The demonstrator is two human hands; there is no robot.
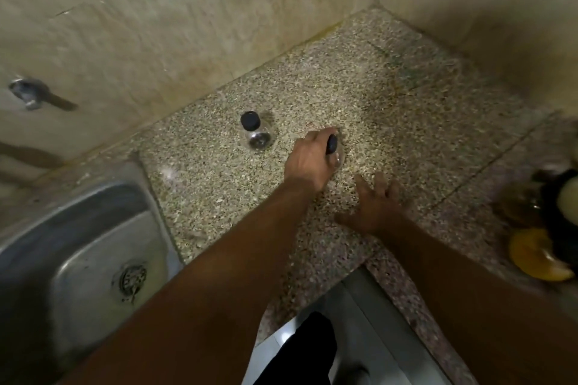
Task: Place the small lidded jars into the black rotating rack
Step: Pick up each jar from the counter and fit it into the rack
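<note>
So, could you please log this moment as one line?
left hand: gripping jar | right hand: open, empty | second jar: on counter

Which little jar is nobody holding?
The free jar standing alone nearer the sink. The other jar is gripped by the left hand.

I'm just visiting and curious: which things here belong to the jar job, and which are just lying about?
Part of the job:
- jar under the left hand, left hand closed on its lid
- free jar, standing alone
- black rack, blurred at the right edge
- right hand, open

Just there:
- sink
- wall tap
- countertop
</note>
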